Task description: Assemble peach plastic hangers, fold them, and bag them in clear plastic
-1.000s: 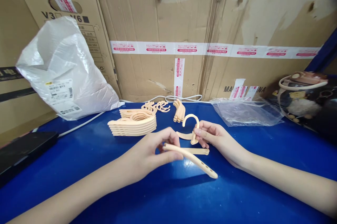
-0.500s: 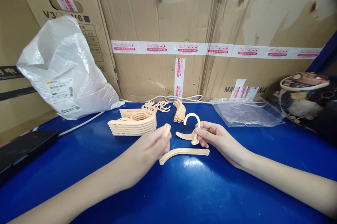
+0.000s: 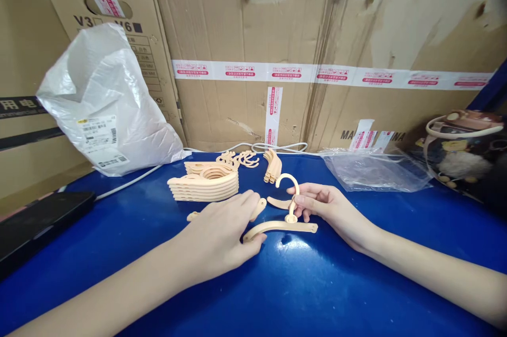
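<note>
My left hand (image 3: 222,234) is closed, palm down, around a cream hanger arm (image 3: 259,211); one end shows past the fingers, the middle is hidden. Its thumb is at the left end of a curved hanger arm (image 3: 283,226) lying on the blue table (image 3: 317,289). Between thumb and fingers, my right hand (image 3: 327,207) pinches a cream hanger hook (image 3: 296,189), upright with its round base low, just over that curved arm. Another arm piece (image 3: 279,203) juts out left behind the hook; whether my right fingers hold it too is hidden.
Stacked folded hangers (image 3: 206,189), a pile of loose hooks (image 3: 237,158) and bundled arm pieces (image 3: 272,165) lie behind my hands. A white plastic bag (image 3: 111,104) and black phone-like slab (image 3: 43,226) are left; a clear bag (image 3: 372,170) and dark pouch (image 3: 455,152) are right.
My left hand has turned palm down and reached right and lower, its thumb coming to the curved arm. The hook in my right hand has turned, and its base now shows round.
</note>
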A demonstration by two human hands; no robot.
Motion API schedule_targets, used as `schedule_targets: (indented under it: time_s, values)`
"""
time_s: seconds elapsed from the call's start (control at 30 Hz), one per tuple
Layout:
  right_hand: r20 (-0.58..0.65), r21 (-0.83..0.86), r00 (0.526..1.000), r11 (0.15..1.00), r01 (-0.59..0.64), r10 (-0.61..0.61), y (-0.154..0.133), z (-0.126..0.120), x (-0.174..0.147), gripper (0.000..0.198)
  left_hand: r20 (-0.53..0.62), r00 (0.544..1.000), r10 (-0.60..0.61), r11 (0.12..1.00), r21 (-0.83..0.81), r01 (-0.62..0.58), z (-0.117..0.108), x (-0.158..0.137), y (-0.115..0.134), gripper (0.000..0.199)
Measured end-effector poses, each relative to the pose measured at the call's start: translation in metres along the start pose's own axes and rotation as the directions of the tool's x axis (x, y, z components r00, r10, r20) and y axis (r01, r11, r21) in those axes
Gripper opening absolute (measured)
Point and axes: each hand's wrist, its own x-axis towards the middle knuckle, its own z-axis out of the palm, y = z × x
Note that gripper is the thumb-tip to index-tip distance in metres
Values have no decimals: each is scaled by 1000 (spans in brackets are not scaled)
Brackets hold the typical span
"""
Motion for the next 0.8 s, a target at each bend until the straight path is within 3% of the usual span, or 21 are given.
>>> schedule_targets:
  time_s: [0.27,0.43,0.6,0.8]
  values:
    - [-40,29,998,999,-46,47,2,-2,0,30,84,996,31,997,-75,-25,9,1,-3,21]
    - [-36,40,998,998,-49,51,1,-2,0,32,121,993,-12,993,-113,26,7,1,-1,28]
    - [-20,56,1000,998,-20,21,2,-3,1,27,102,993,-56,995,-82,65,5,3,-2,26]
    - [13,84,1000,996,-1,0,1,-3,-1,24,77,997,-26,999,-37,29,8,4,-6,23]
